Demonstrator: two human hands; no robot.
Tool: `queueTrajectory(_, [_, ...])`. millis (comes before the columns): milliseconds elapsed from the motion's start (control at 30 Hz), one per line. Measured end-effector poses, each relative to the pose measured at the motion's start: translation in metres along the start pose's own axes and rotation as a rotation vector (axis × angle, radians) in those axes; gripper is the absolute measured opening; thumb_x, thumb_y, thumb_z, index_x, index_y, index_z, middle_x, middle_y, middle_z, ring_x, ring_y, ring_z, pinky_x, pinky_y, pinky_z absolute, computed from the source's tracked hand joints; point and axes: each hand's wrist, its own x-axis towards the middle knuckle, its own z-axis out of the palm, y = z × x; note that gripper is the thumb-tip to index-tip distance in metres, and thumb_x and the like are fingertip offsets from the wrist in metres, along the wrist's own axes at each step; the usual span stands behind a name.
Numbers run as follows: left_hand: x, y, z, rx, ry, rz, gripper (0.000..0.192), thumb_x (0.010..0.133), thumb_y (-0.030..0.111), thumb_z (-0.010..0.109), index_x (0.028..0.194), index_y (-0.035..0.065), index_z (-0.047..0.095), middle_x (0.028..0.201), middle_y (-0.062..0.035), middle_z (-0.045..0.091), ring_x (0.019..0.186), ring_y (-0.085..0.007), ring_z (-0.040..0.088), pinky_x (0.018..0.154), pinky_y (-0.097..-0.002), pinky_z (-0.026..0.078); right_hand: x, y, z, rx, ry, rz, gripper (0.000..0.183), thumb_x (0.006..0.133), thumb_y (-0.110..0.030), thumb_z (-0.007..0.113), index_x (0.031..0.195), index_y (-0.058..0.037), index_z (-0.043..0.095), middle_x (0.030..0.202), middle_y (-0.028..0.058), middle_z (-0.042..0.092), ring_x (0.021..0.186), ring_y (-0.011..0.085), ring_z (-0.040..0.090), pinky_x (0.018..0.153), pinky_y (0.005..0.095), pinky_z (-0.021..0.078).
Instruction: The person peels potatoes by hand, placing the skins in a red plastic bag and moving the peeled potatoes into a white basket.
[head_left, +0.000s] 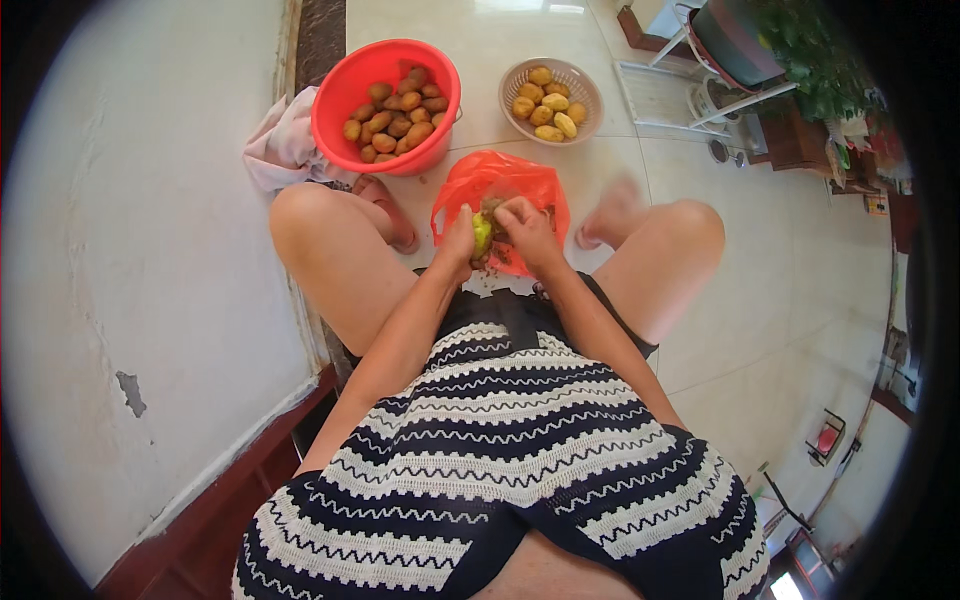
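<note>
My left hand (459, 241) is closed around a yellow-green potato (481, 235), partly peeled, above an orange-red plastic bag (461, 180). Close on its right, my right hand (525, 223) has its fingers pinched at the potato's upper end, by a blurred brownish thing (493, 208) that I cannot make out. Dark scraps of peel lie in the bag and some crumbs are on the floor below it. Beyond my left foot stands a red bucket (326, 120) of unpeeled potatoes (397, 124). A light plastic colander (592, 101) at the upper right holds several peeled yellow potatoes (541, 115).
A pale cloth (281, 142) lies between the bucket and the wall (180, 225) on the left. My knees and feet frame the bag on both sides. At the upper right, a white metal plant stand (667, 120) carries a potted plant (739, 45).
</note>
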Motion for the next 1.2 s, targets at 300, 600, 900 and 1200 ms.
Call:
queueTrajectory(300, [0.008,-0.001,-0.003,-0.024,-0.044,-0.137,0.052,0.091,0.049,0.019,0.084,0.009,0.051,0.056,-0.0046,0.048,0.038,-0.0145,0.042,0.033,-0.0242,0.028,-0.001,0.012,-0.002,-0.317,-0.008,-0.113,0.017,0.086,-0.018,0.055,0.084,-0.0018,0.052,0.074,0.0034,0.055,0.07,0.0088,0.051,0.063,0.0239,0.0436])
queueTrajectory(600, [0.005,-0.003,-0.004,0.073,-0.001,-0.06,0.049,0.091,0.048,0.02,0.084,0.0092,0.05,0.056,-0.0052,0.049,0.038,-0.0148,0.043,0.033,-0.0249,0.03,0.002,0.016,-0.003,-0.346,0.028,-0.124,0.019,0.086,-0.02,0.056,0.086,-0.0016,0.052,0.075,0.0026,0.054,0.07,0.0087,0.051,0.063,0.024,0.0431])
queueTrajectory(900, [0.034,-0.017,-0.02,0.294,0.131,0.221,0.048,0.092,0.042,0.024,0.09,0.0033,0.053,0.073,-0.0137,0.056,0.06,-0.025,0.053,0.051,-0.0337,0.041,0.004,0.012,-0.004,-0.319,-0.029,-0.102,0.019,0.086,-0.021,0.055,0.088,-0.0028,0.052,0.078,0.0023,0.055,0.072,0.0084,0.053,0.063,0.0237,0.0448])
queueTrajectory(1200, [0.01,-0.005,-0.007,0.789,0.41,0.622,0.045,0.092,0.034,0.024,0.098,-0.0005,0.052,0.094,-0.0281,0.056,0.093,-0.0435,0.051,0.079,-0.0459,0.039,-0.001,0.001,-0.001,-0.283,-0.018,-0.07,0.017,0.087,-0.018,0.053,0.088,-0.0017,0.051,0.08,0.004,0.055,0.072,0.0089,0.053,0.062,0.0235,0.0462])
